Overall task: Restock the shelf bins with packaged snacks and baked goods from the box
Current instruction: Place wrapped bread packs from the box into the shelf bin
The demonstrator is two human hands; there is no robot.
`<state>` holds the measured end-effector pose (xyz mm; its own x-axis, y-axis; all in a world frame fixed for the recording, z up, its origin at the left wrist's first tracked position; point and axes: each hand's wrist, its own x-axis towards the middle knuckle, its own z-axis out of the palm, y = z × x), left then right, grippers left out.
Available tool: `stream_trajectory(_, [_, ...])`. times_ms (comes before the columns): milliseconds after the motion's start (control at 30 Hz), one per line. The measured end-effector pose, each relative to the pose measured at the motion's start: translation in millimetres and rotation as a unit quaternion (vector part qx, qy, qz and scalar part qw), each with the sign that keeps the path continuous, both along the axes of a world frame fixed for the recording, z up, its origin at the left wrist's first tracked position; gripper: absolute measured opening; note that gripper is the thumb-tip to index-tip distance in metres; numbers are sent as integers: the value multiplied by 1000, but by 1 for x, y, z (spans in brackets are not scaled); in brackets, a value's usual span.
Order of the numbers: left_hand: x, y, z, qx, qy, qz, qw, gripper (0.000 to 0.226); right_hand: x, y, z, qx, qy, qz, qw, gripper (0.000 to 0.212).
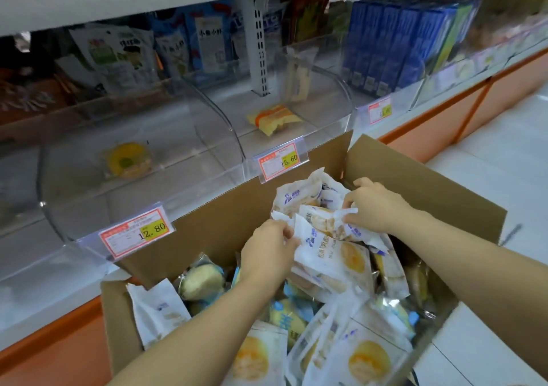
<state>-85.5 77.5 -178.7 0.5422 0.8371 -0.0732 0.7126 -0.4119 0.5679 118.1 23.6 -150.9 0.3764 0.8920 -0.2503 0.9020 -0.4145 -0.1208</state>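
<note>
- Box (207,231) before me: plain brown.
- Packets (332,255) I hold: white, blue logo, yellow-orange disc.
- Price tags (136,231): red border, yellow patch.
- Far-right cartons (394,44): blue.
- Shelf base (59,341): orange.

Cardboard box (207,231): brown, flaps open and upright, filled with packets.
White packets (367,362): glossy, yellow round bun print, heaped at all angles in box, near side.
Clear-wrapped pale cake (201,282): in box, left part.
Bundle of white packets (326,237): raised above heap at box's far end, tilted, gripped by left hand (267,252) and right hand (376,207).
Left bin (89,184): clear plastic, behind box, holds one round yellow packet (128,160).
Middle bin (326,119): beyond box's far flap, holds one yellow-orange packet (272,119), lying flat.
</note>
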Motion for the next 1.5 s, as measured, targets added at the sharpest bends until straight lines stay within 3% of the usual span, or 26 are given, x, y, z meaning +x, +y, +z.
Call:
stream_trajectory(67, [1,5,4,88,14,-25,996,18,9,7,-1,-41,40,31,998,37])
stream_trajectory(167, [8,16,7,212,54,-75,973,19,18,10,3,-82,30,62,994,52])
stream_trajectory(300, [15,26,6,137,49,-81,986,8,22,11,-4,-80,17,64,995,60])
stream_trajectory(433, [16,28,1,140,68,-73,985,30,20,4,-14,-21,-20,29,999,61])
stream_trajectory(533, [19,33,2,89,56,-63,993,37,19,0,-13,-9,-29,54,998,53])
stream_trajectory(767, [20,44,3,70,55,-110,990,56,22,20,-1,-126,-37,148,980,52])
stream_trajectory(933, [19,44,-3,80,63,-115,988,46,27,40,-5,-182,-48,180,966,47])
stream_trajectory(1267, [15,37,2,70,45,-112,990,22,33,23,-22,-45,8,125,991,31])
stream_trajectory(1500, [-3,20,26,82,-49,-73,993,11,36,-8,6,57,22,91,994,18])
